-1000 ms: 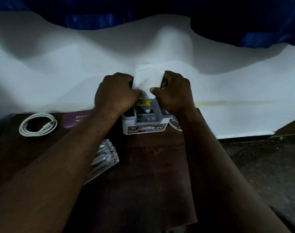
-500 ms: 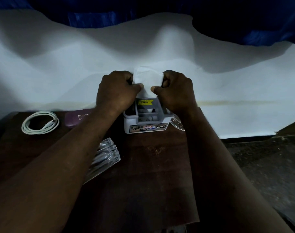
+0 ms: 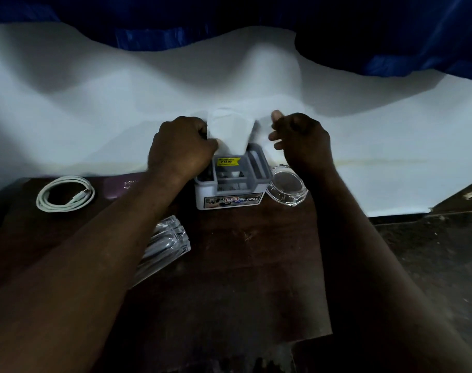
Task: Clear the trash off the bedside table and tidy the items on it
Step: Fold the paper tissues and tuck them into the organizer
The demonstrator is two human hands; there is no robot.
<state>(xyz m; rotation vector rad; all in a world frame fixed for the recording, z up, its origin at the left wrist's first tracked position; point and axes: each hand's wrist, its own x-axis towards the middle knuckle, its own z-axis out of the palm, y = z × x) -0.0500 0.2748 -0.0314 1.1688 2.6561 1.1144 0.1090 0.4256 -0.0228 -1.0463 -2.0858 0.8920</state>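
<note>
The dark wooden table (image 3: pixel 229 265) runs bare across its near half, its right edge dropping off just past the clear glass dish (image 3: pixel 287 188), while a coiled white cable (image 3: pixel 65 193), a maroon case (image 3: pixel 121 187) and a clear plastic pack (image 3: pixel 164 243) crowd the left side and the white bedsheet (image 3: pixel 94 103) closes off the back. At the rear edge sits the grey-and-white organizer box (image 3: pixel 230 189), and the white tissue (image 3: pixel 230 133) stands up out of it. The left hand (image 3: pixel 181 149) has its fingers clenched on the tissue's left edge, and the right hand (image 3: pixel 299 138) hangs just to its right, fingers loosely curled and apart from the tissue, gripping nothing.
</note>
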